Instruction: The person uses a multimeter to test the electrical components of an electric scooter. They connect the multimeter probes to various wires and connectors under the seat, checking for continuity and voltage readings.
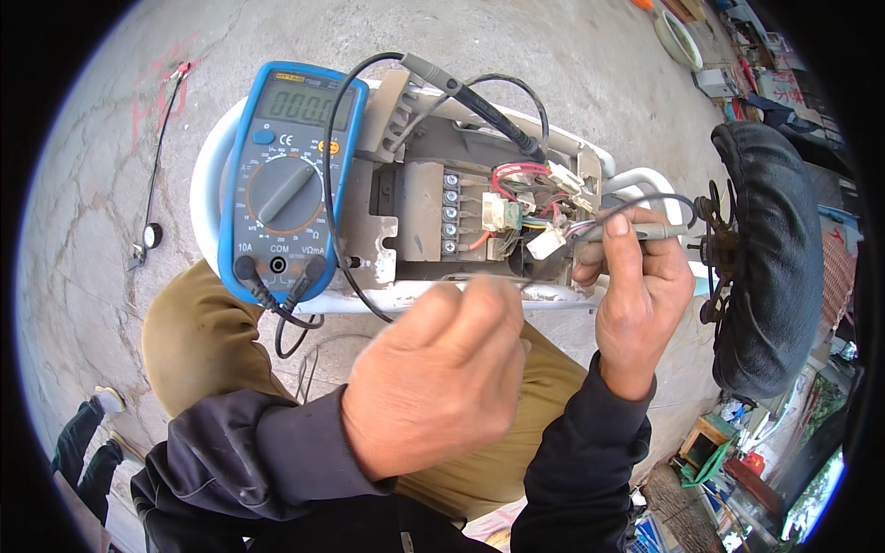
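A blue multimeter point(286, 198) rests on the left of an open white-framed housing point(207, 212). Its black leads loop over the top, where one grey-and-black probe point(475, 101) lies diagonally. A terminal block point(450, 212) and white connectors point(548, 241) with coloured wires fill the housing's right half. My right hand point(636, 295) is closed on a grey probe point(659, 231) beside those connectors, fingertips close to the wires. My left hand point(433, 378) is curled shut below the terminal block, near the housing's lower edge, its fingertips turned away, so what it holds is hidden.
A black padded wheel-like part point(765, 258) stands at right. A pale basin point(676, 35) lies at upper right, a gauge with hose point(151, 235) at left. Another person's legs point(78, 433) show at lower left. My bent knee point(194, 323) is beside the housing; clutter lines the right rim.
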A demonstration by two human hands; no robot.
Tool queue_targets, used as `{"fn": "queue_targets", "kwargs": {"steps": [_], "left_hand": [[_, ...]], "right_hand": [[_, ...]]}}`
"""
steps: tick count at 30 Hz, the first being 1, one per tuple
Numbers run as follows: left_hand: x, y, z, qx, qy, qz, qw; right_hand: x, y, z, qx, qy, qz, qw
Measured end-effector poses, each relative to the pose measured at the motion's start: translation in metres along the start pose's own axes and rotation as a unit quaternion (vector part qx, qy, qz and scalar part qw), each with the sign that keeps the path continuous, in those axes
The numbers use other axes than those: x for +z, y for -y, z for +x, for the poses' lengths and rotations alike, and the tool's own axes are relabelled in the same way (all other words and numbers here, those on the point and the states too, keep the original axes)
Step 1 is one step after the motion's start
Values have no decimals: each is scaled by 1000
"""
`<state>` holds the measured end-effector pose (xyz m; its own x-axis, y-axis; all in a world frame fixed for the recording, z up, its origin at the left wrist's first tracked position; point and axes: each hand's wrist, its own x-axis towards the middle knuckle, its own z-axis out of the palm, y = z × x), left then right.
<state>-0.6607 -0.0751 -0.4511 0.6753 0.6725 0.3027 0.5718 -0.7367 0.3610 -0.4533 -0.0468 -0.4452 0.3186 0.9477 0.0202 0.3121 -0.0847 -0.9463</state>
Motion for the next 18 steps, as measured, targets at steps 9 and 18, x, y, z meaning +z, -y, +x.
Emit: {"fn": "queue_targets", "kwargs": {"steps": [9, 18], "left_hand": [[7, -20, -7, 14, 6, -103, 995], [15, -2, 2, -195, 84, -358, 909]], "right_hand": [[8, 1, -2, -4, -21, -9, 1000], [10, 3, -1, -10, -8, -15, 1000]]}}
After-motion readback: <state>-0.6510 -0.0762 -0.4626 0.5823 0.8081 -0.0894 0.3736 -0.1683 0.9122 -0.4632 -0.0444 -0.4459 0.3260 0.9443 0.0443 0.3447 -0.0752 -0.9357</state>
